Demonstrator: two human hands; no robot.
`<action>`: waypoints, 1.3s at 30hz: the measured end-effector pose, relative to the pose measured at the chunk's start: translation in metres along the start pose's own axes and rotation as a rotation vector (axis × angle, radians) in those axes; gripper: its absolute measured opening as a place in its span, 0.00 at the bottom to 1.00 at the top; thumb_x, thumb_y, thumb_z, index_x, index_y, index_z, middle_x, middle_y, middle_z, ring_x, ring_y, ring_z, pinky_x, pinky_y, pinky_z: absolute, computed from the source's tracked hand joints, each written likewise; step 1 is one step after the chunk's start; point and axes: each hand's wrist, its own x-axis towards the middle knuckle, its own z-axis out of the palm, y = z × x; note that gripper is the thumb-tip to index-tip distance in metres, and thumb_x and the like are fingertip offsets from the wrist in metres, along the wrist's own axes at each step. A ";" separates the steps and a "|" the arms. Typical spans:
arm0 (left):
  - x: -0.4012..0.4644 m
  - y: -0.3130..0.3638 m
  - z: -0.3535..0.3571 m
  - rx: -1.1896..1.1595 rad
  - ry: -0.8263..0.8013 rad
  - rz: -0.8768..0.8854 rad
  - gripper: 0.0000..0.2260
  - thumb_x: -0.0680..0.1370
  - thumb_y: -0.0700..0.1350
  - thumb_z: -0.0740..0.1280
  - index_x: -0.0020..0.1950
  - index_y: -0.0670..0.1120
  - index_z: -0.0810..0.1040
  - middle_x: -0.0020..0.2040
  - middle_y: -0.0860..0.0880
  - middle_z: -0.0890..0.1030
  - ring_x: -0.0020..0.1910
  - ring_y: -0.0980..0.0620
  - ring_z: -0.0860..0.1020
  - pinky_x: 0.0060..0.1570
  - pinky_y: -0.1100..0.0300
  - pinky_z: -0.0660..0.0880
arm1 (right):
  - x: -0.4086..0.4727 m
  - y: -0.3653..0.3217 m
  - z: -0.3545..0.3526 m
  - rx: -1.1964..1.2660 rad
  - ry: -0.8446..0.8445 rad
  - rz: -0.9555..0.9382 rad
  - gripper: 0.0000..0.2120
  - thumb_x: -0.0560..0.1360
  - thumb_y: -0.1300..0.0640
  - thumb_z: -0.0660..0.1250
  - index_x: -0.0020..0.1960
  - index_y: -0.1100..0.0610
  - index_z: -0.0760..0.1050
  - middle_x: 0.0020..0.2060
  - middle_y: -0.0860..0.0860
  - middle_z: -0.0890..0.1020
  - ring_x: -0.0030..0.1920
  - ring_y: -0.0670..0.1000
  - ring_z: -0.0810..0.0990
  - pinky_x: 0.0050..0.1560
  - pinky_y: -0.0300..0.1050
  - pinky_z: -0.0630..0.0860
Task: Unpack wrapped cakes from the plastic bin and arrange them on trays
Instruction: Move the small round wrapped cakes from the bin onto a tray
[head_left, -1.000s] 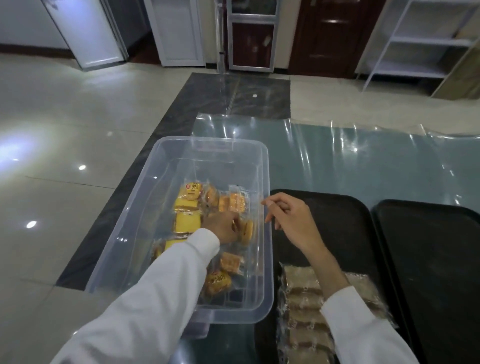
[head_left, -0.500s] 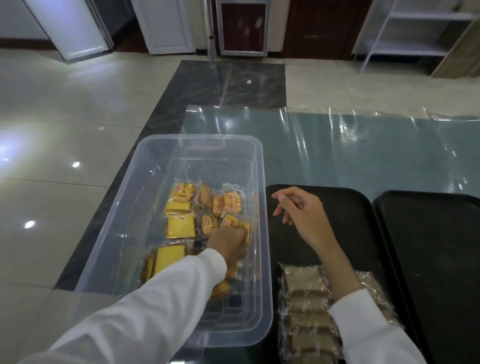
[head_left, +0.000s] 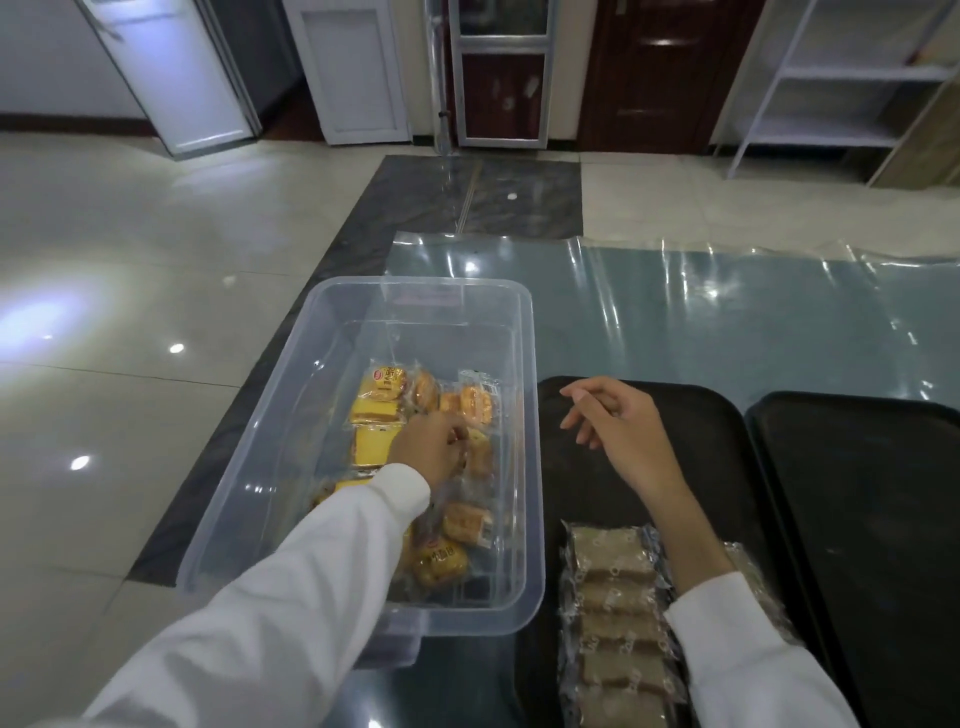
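Note:
A clear plastic bin (head_left: 311, 415) stands at the table's left edge with several wrapped yellow and orange cakes (head_left: 382, 397) in its bottom. My left hand (head_left: 434, 449) is down inside the bin, fingers curled onto a wrapped cake (head_left: 480, 454) among the pile; the grip itself is hidden by the hand. My right hand (head_left: 618, 426) hovers over the near black tray (head_left: 571, 499), fingers loosely apart and holding nothing. A row of wrapped brown cakes (head_left: 613, 608) lies on that tray, near me, partly under my right sleeve.
A second black tray (head_left: 857, 519) lies to the right, with nothing on it. The table top (head_left: 675, 322) is covered with a clear plastic sheet. Beyond it is tiled floor, doors and a white shelf rack (head_left: 841, 78) at the back right.
My left hand shifted within the bin, back toward the middle of the cake pile. My right hand stayed over the near tray, drifting slightly right.

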 end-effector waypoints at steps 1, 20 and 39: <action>-0.003 -0.003 -0.005 -0.025 0.033 -0.014 0.05 0.80 0.42 0.70 0.50 0.51 0.85 0.46 0.48 0.86 0.43 0.46 0.82 0.47 0.55 0.80 | -0.003 -0.002 0.001 0.003 -0.006 -0.001 0.08 0.84 0.56 0.64 0.55 0.51 0.82 0.40 0.48 0.86 0.37 0.47 0.83 0.36 0.36 0.77; -0.076 -0.060 -0.087 -0.171 0.310 -0.137 0.04 0.79 0.38 0.71 0.48 0.44 0.86 0.39 0.42 0.84 0.34 0.43 0.84 0.41 0.47 0.84 | -0.046 -0.044 0.060 -0.087 -0.190 -0.107 0.07 0.83 0.56 0.66 0.54 0.51 0.82 0.39 0.48 0.86 0.33 0.42 0.80 0.36 0.31 0.76; -0.068 -0.099 -0.101 -0.098 0.214 0.220 0.04 0.82 0.46 0.69 0.51 0.48 0.83 0.45 0.51 0.84 0.43 0.52 0.81 0.49 0.54 0.80 | 0.047 -0.054 0.136 -0.388 -0.434 -0.046 0.12 0.85 0.51 0.62 0.52 0.55 0.82 0.44 0.50 0.85 0.45 0.50 0.84 0.46 0.42 0.76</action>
